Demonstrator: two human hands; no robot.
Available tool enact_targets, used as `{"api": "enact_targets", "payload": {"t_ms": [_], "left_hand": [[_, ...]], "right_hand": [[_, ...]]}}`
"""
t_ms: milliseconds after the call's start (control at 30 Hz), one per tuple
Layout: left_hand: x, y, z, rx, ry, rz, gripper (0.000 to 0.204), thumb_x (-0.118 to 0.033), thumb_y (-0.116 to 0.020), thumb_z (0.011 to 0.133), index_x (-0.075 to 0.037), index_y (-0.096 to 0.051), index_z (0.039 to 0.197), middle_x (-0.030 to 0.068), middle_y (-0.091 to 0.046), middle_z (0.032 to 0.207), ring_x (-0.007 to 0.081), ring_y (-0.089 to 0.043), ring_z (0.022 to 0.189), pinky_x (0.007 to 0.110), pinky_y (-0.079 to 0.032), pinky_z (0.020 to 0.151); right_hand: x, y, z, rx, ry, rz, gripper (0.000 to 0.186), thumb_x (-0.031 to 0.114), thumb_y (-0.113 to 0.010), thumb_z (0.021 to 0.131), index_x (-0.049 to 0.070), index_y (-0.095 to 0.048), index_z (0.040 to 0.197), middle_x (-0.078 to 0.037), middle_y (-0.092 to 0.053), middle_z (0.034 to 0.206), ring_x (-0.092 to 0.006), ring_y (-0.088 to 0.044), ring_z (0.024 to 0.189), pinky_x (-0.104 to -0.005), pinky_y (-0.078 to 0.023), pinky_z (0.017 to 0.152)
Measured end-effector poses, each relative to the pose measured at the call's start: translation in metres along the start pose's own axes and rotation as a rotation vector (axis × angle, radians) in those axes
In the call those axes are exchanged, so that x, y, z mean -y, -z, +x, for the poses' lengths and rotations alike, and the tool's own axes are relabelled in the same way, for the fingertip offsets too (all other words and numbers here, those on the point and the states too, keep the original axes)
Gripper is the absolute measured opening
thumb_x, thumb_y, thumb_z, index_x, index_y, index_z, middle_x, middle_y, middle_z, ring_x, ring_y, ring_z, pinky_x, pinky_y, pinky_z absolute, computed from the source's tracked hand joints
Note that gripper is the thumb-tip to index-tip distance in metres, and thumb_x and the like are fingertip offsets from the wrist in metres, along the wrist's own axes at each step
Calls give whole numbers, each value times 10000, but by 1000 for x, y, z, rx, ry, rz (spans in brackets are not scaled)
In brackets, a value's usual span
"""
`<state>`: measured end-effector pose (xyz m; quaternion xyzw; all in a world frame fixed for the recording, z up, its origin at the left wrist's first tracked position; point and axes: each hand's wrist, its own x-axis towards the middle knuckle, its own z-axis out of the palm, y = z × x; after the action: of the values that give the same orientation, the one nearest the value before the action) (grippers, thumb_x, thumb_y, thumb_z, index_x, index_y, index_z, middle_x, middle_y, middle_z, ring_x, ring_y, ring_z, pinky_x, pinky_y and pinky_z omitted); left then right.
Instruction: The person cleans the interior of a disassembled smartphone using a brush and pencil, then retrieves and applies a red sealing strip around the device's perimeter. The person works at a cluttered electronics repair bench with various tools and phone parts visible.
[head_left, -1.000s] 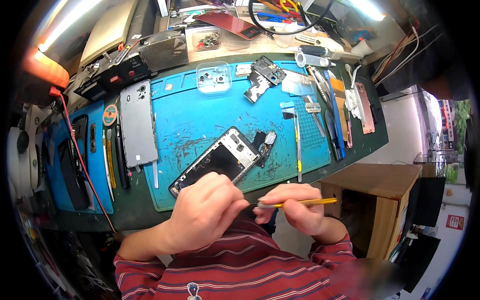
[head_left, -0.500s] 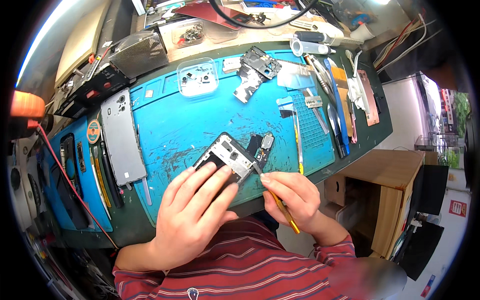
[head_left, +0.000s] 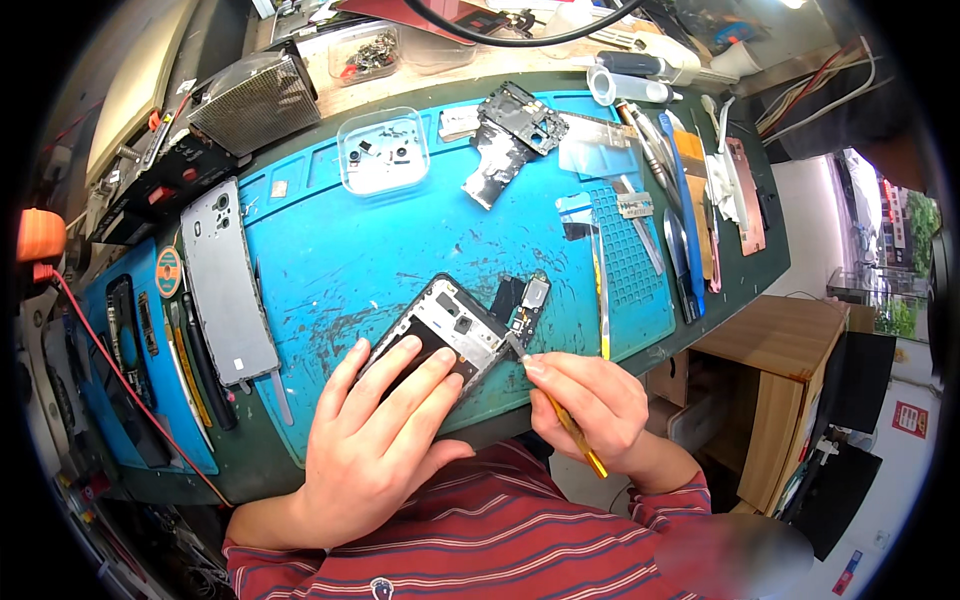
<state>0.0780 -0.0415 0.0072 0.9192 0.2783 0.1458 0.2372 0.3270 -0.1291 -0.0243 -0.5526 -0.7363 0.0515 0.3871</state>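
My left hand [head_left: 388, 440] lies with fingers apart on the opened black-and-silver phone [head_left: 472, 344] on the blue silicone mat [head_left: 330, 250], covering its lower part. My right hand [head_left: 590, 410] is closed on a yellow-handled tool [head_left: 572, 428]; its thin metal tip rests at the phone's right corner, beside a small board module [head_left: 528, 305] that lies just off that edge. A loose black board assembly [head_left: 520, 130] sits at the back of the mat, next to a clear box of small parts [head_left: 383, 128]. A grey phone back panel [head_left: 225, 300] lies at the left.
A row of tools [head_left: 680, 240] and a pink panel [head_left: 748, 200] line the right side. Phones [head_left: 125, 350] and tools fill the far left, below a black power unit [head_left: 165, 195]. Syringes [head_left: 630, 85] lie at the back; a wooden cabinet [head_left: 770, 340] stands right of the bench.
A second ago both hands were in front of the phone; now my left hand is spread on it and my right has brought the tool tip to its corner. The view has shifted slightly.
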Motion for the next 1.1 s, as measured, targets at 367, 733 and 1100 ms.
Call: {"api": "enact_targets", "payload": {"t_ms": [367, 733, 1100], "left_hand": [[-1, 0, 3, -26, 6, -1, 505, -170, -866, 781, -30, -739, 1249, 127, -710, 1384, 371, -629, 1336, 588, -449, 1163], [-2, -1, 3, -39, 6, 2, 490, -148, -866, 780, -31, -745, 1240, 131, -715, 1377, 368, -646, 1323, 581, -464, 1157], [-1, -1, 2, -49, 8, -6, 481, -122, -865, 786, -40, -745, 1245, 126, -717, 1378, 361, -647, 1330, 574, -461, 1162]], "right_hand": [[-1, -1, 0, 3, -1, -13, 374, -71, -816, 736, -8, -780, 1104, -109, -771, 1039, -213, -766, 821, -304, -628, 670], [0, -1, 2, 8, -9, -6, 397, -83, -828, 737, -14, -771, 1125, -115, -765, 1044, -221, -758, 811, -305, -612, 656], [-1, -2, 6, 13, -20, 19, 386, -79, -839, 753, -19, -768, 1128, -121, -768, 1031, -234, -758, 831, -320, -612, 681]]}}
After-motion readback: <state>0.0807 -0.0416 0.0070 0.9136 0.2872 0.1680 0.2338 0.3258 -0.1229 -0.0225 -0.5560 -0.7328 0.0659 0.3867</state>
